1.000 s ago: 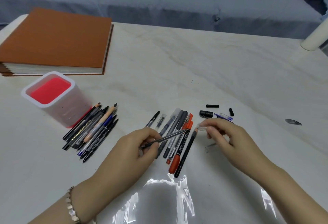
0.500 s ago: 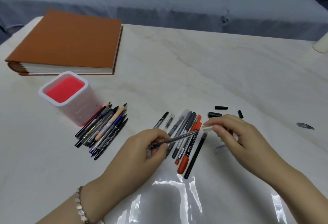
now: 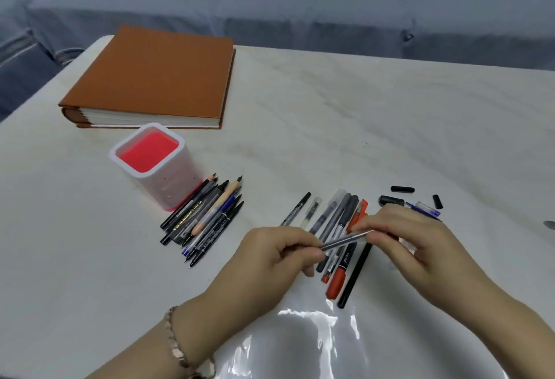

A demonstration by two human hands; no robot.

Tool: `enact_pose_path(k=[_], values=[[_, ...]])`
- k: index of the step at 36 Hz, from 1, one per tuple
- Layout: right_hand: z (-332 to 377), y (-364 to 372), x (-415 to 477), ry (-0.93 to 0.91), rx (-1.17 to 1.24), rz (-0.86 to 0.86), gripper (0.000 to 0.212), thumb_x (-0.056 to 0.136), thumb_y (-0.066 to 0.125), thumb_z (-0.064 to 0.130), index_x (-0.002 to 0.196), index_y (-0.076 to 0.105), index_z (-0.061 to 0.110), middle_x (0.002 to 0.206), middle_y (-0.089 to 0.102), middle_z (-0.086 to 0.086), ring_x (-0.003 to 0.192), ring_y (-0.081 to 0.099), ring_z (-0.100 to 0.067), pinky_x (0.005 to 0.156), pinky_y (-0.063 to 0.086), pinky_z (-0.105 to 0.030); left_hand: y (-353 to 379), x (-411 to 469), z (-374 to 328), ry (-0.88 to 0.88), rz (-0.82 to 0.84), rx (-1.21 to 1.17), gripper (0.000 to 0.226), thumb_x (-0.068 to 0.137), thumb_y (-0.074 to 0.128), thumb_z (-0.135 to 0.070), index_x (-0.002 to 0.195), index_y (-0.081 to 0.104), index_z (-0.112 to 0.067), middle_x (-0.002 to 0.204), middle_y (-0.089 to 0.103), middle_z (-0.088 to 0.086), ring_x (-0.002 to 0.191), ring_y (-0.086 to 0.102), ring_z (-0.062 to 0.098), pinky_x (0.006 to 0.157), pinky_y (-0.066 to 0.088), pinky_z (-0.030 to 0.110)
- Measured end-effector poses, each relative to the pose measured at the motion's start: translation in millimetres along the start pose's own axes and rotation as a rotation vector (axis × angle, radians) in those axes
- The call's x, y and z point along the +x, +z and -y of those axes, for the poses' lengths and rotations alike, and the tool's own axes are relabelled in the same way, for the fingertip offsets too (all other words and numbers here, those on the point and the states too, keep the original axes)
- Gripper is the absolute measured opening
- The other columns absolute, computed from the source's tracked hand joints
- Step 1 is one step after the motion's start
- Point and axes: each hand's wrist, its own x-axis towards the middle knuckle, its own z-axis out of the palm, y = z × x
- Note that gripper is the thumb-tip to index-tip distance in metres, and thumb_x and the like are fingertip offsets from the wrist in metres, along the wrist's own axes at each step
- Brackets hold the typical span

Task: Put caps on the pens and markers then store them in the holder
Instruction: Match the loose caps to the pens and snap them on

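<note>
My left hand (image 3: pixel 276 255) grips a thin grey pen (image 3: pixel 342 240) by its lower end. My right hand (image 3: pixel 402 240) pinches a clear cap (image 3: pixel 365 234) at the pen's tip end. Beneath the hands lies a row of capped pens and markers (image 3: pixel 339 261), among them a red marker and a black pencil. A second pile of uncapped pens (image 3: pixel 204 219) lies beside the white holder (image 3: pixel 150 165) with its red inside. Loose black caps (image 3: pixel 402 189) and a blue pen (image 3: pixel 423 209) lie beyond my right hand.
A thick brown album (image 3: pixel 156 78) sits at the far left of the white table (image 3: pixel 360 126). A grey sofa (image 3: pixel 270 9) runs behind the table. A small dark object (image 3: pixel 549 224) lies at the right edge. Glare shines on the table near me.
My right hand has brought the clear cap from just off the pen's tip onto its end. The camera view has shifted, so everything appears further right.
</note>
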Motion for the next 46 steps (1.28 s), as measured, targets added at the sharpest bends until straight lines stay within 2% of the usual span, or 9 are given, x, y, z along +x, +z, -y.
enact_pose_path(k=[8,14,19,23,28,32,38,43,46], values=[[5,10,3,-0.004,0.012,0.174,0.034,0.089,0.034,0.056,0.095,0.06,0.036,0.085,0.058,0.015,0.08,0.055,0.003,0.071,0.041,-0.008,-16,-5,17,-0.276,0.225,-0.307,0.013,0.087,0.054,-0.003,0.083,0.066,-0.001,0.051,0.061,-0.005,0.039,0.04,0.005,0.04,0.032,0.015],[-5,30,10,0.212,-0.036,0.187,0.021,0.09,0.043,0.029,0.093,0.063,0.026,0.086,0.055,0.013,0.089,0.049,0.005,0.077,0.032,-0.001,-35,-2,43,0.021,-0.154,0.61,0.019,0.091,0.052,-0.025,0.085,0.068,-0.016,0.082,0.065,-0.004,0.076,0.058,0.009,0.068,0.041,0.017],[-27,29,24,0.367,-0.077,0.228,0.025,0.096,0.037,0.015,0.088,0.053,0.033,0.093,0.05,0.002,0.09,0.049,-0.011,0.077,0.032,-0.001,-52,4,66,-0.071,-0.3,0.911,0.006,0.077,0.065,-0.01,0.082,0.066,-0.01,0.083,0.065,0.005,0.078,0.062,0.028,0.057,0.044,0.032],[-38,33,33,0.432,-0.102,0.146,0.026,0.097,0.036,0.018,0.109,0.058,0.022,0.097,0.05,-0.003,0.092,0.047,-0.013,0.071,0.031,-0.006,-52,6,78,-0.145,-0.249,1.024,0.009,0.068,0.071,-0.003,0.071,0.064,-0.008,0.07,0.061,0.007,0.061,0.058,0.031,0.044,0.038,0.029],[-42,35,27,0.481,-0.183,0.103,0.035,0.094,0.044,0.023,0.129,0.046,0.024,0.102,0.042,0.002,0.1,0.047,-0.014,0.089,0.034,-0.021,-46,8,78,-0.21,-0.168,1.03,0.01,0.069,0.067,0.002,0.073,0.061,-0.006,0.07,0.06,0.01,0.062,0.057,0.034,0.046,0.05,0.039],[-48,25,5,0.492,-0.245,0.032,0.028,0.093,0.045,0.02,0.119,0.056,0.021,0.101,0.043,0.007,0.097,0.046,-0.009,0.082,0.031,-0.017,-39,15,66,-0.204,-0.177,0.93,0.015,0.084,0.052,-0.012,0.093,0.061,-0.006,0.093,0.057,0.008,0.083,0.056,0.029,0.068,0.049,0.042],[-68,-12,-18,0.605,-0.447,-0.096,0.018,0.088,0.052,0.015,0.098,0.067,0.015,0.093,0.055,0.002,0.099,0.052,-0.02,0.074,0.038,-0.026,-18,21,39,-0.021,-0.218,0.656,0.025,0.089,0.047,-0.009,0.113,0.057,-0.009,0.101,0.043,-0.003,0.106,0.047,0.021,0.076,0.03,0.019],[-74,-19,-15,0.677,-0.528,0.058,0.02,0.085,0.057,0.027,0.101,0.066,0.019,0.107,0.059,-0.001,0.103,0.051,-0.021,0.072,0.039,-0.029,-6,24,24,0.069,-0.204,0.588,0.025,0.091,0.045,-0.011,0.112,0.057,-0.014,0.09,0.051,-0.009,0.075,0.047,0.005,0.064,0.032,0.016],[-77,-14,-12,0.678,-0.56,0.08,0.019,0.087,0.053,0.026,0.101,0.064,0.019,0.111,0.057,0.0,0.104,0.052,-0.021,0.07,0.039,-0.028,-2,24,21,0.107,-0.198,0.563,0.023,0.091,0.045,-0.013,0.11,0.058,-0.018,0.078,0.051,-0.019,0.073,0.049,-0.005,0.068,0.037,0.004]])
